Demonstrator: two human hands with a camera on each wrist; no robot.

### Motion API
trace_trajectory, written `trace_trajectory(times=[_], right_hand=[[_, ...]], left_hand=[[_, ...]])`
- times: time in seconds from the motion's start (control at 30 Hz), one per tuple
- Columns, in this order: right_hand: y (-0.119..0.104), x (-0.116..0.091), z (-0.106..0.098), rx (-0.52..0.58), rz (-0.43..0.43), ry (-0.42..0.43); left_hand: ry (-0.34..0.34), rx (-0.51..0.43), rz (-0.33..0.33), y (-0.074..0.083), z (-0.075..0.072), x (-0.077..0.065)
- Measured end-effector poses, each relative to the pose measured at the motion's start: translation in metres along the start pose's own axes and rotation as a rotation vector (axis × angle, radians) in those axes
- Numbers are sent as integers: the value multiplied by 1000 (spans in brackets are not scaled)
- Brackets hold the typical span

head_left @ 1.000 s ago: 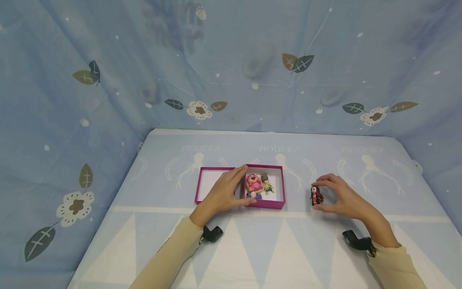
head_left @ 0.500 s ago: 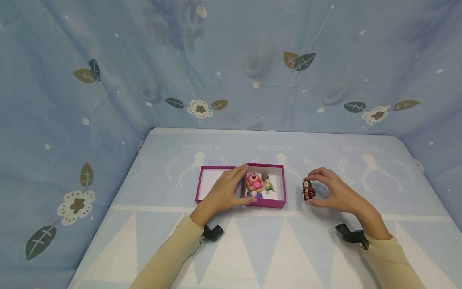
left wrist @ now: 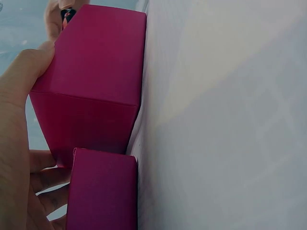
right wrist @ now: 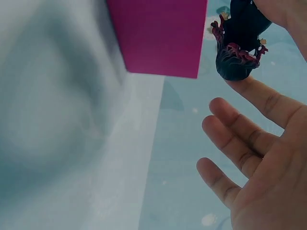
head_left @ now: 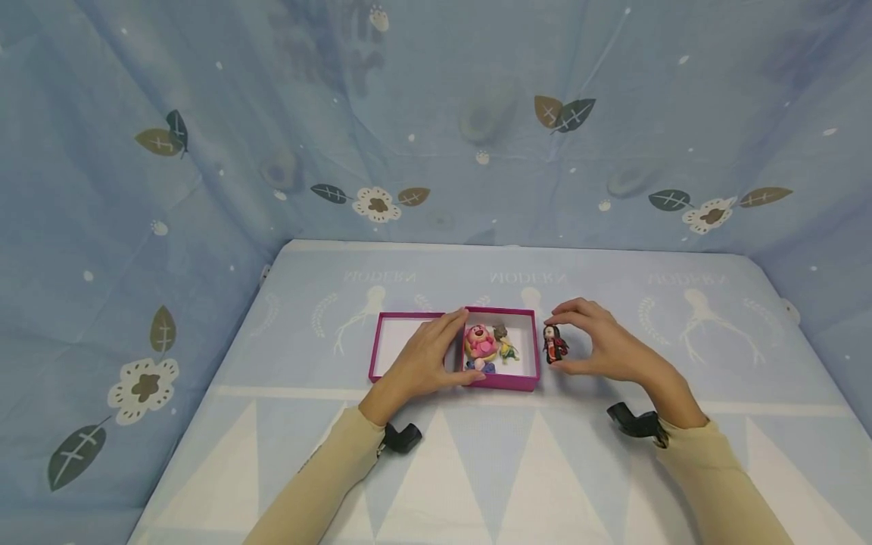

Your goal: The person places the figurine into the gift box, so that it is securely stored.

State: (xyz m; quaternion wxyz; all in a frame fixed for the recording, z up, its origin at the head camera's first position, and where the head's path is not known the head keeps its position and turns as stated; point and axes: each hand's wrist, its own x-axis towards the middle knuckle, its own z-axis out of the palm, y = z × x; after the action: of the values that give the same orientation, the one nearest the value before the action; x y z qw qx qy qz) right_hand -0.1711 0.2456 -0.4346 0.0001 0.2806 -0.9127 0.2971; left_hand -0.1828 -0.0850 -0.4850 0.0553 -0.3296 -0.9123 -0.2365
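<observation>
My right hand (head_left: pixel 609 344) pinches a small figurine (head_left: pixel 554 344) with long dark hair and a red and black outfit, just right of the magenta box (head_left: pixel 504 384). In the right wrist view the thumb and index finger hold the figurine's (right wrist: pixel 237 57) two ends while the other fingers spread away. My left hand (head_left: pixel 424 356) grips the box at its left side, with the thumb on the front wall. Inside the box lie a pink bear figurine (head_left: pixel 481 344), a small green and yellow figurine (head_left: pixel 507 350) and a blue one (head_left: pixel 482 367), partly covered by the left thumb.
A second, shallower magenta-rimmed tray, perhaps the box lid (head_left: pixel 395 348), lies against the box's left side, partly under my left hand. The table (head_left: pixel 715 341) has a patterned cloth, and a blue printed curtain (head_left: pixel 436 136) rises behind it.
My right hand has moved left and slightly away from me, bringing the dark-haired figurine up beside the box. The left hand and the box have stayed in place.
</observation>
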Motion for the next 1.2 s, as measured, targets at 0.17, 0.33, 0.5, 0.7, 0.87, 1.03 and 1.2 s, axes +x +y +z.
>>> trace_trajectory(times=[0.17,0.33,0.5,0.7,0.87,1.03,1.2], right_hand=[[-6,7,0,2,4,-21],[-10,13,1,14,22,-41],[-12,20,4,13,-5,-23],[-13,30,12,-4,-52,-3],[-16,36,16,-4,-43,-28],[-17,42,21,-2,-19,-56],[-17,47,29,-3,-16,-67]], left_hand=[[-8,-3,-2,0,1,-1],[-13,-5,3,0,1,-1],[-8,0,9,0,0,0],[-6,6,10,0,-1,1],[-16,15,9,-1,-1,1],[-20,18,8,-1,-1,1],[-17,22,7,-1,-2,0]])
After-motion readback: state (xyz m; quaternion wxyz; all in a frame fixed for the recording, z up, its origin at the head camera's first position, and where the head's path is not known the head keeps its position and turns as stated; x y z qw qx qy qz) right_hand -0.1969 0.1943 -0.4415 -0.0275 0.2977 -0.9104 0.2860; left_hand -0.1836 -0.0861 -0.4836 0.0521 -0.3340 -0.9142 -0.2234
